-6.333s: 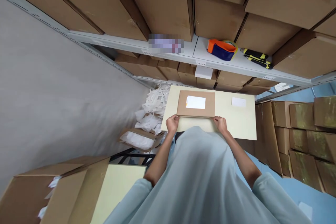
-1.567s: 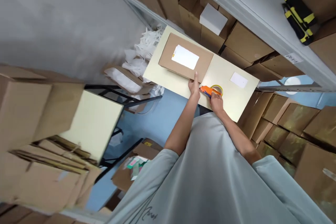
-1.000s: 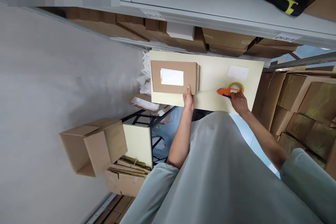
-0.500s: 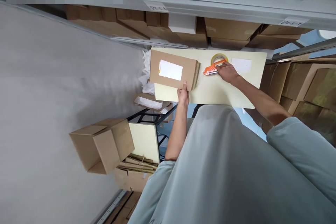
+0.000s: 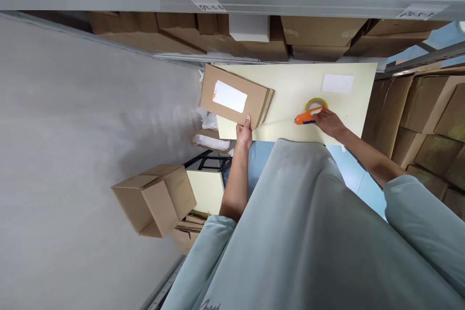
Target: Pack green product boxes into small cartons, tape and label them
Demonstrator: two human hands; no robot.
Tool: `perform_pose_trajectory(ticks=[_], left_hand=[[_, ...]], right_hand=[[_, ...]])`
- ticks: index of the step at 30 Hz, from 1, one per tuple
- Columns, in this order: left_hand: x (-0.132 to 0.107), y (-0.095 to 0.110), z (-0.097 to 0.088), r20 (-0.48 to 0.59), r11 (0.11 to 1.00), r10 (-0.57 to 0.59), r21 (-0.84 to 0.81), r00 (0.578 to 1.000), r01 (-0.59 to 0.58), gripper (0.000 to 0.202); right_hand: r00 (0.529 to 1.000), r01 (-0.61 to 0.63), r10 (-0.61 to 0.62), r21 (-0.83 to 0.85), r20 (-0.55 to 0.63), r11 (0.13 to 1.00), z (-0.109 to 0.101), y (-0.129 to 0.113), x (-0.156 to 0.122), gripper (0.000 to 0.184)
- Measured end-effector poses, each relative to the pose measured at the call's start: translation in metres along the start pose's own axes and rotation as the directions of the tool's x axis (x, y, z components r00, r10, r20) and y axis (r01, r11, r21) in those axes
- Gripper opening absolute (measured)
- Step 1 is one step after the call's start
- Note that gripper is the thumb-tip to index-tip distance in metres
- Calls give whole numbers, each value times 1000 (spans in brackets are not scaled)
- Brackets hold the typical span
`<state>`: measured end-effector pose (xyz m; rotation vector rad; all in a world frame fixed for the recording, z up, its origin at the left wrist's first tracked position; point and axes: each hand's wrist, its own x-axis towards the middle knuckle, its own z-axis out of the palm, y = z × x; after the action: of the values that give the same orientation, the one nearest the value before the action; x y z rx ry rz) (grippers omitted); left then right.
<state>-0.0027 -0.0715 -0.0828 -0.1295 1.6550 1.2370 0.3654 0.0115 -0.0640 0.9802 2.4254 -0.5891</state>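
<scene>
Flat brown cardboard box (image 5: 236, 99), white label (image 5: 229, 96) on top, tilted, overhanging left corner of table (image 5: 290, 87). Orange tape dispenser (image 5: 308, 116), yellowish roll, on tabletop, well right of box.

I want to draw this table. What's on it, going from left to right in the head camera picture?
Cardboard box, gripped by the left hand → orange tape dispenser, held by the right hand → white label.
</scene>
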Motion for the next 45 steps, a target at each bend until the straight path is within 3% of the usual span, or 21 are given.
perform_pose_trajectory(ticks=[2,4,7,12,14,17,22,27,30,32,34,36,39,42,45], left_hand=[[1,-1,-1,-9,1000,5,13,1000,-4,36],[2,-2,-1,-6,1000,14,25,1000,-13,35],[4,-3,-2,-22,998,19,52,1000,-18,31],[7,-3,-2,-52,996,19,88,998,-15,26],[8,-4,-2,-38,995,36,97,999,-32,29],[10,-6,-3,-7,992,56,111,998,-55,40],[16,-3,-13,102,979,110,162,989,-126,64],[26,18,-49,210,937,121,299,970,-182,92],[33,41,-72,234,867,102,455,967,-201,96],[38,57,-79,247,771,106,592,963,-236,92],[42,66,-74,220,601,139,756,966,-259,88],[42,65,-56,154,394,233,888,960,-238,83],[35,48,-23,76,195,445,964,892,-180,75],[22,29,-1,74,172,574,963,816,-209,74],[14,23,3,94,290,564,908,820,-303,74]], right_hand=[[997,-81,81,-14,6,997,-5,20,-7,36],[991,-123,121,-28,-57,992,-17,37,4,38],[978,-102,91,-49,-190,994,-42,49,55,36],[964,-25,-3,-102,-267,994,-74,40,164,46],[957,13,-48,-125,-284,992,-79,34,191,47],[961,38,-85,-177,-261,983,-85,25,207,48],[964,89,-152,-278,-217,956,-91,14,201,50],[954,165,-232,-313,-191,935,-77,-1,163,48],[951,237,-283,-290,-127,927,-58,-32,129,47],[943,297,-324,-247,-77,923,-44,-65,110,51],[937,341,-350,-183,-17,922,-32,-104,96,57],[937,348,-347,-134,30,928,-24,-140,88,59],[943,331,-325,-91,74,939,-16,-176,82,55],[954,294,-290,-42,74,955,-10,-182,78,50],[962,262,-263,14,70,965,-2,-170,71,48]])
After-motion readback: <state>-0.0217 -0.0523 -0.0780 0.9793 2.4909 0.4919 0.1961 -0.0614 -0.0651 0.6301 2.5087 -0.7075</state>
